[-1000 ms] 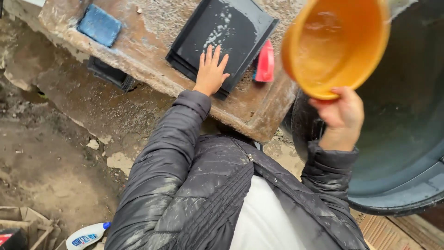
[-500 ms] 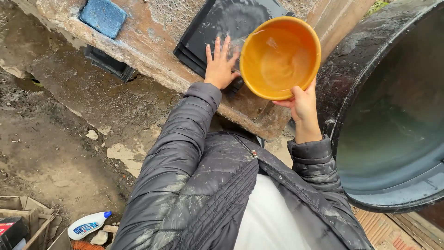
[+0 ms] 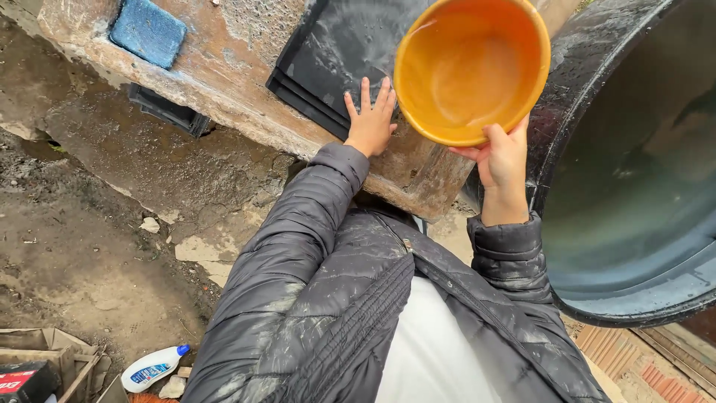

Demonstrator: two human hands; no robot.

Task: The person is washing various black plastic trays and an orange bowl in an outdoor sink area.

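Orange basin (image 3: 471,71), round and wet inside, is tilted over the right end of a rough stone slab (image 3: 231,75), its mouth turned toward the camera and its lower rim above the slab's near right corner. Head view: the right hand (image 3: 501,158) grips the basin's near rim, thumb hooked over the inner edge and the other fingers hidden behind the wall, so their spread cannot be told. The left hand (image 3: 370,121) lies flat, fingers spread, on the near edge of a stack of black trays (image 3: 335,56) that rests on the slab just left of the basin; the top tray's surface is wet and glistening. A blue sponge (image 3: 148,32) lies near the slab's far left corner, well apart from the trays. Another black tray (image 3: 168,110) sits under the slab's near edge, on muddy ground (image 3: 89,224). To the right of the slab stands a large black barrel (image 3: 634,172), its open mouth showing water; its rim is close beside the right hand. Both arms wear a dark quilted jacket (image 3: 328,298) spotted with pale splashes. At the lower left of the ground lie a white bottle with a blue cap (image 3: 153,367) and a cardboard box (image 3: 45,362).
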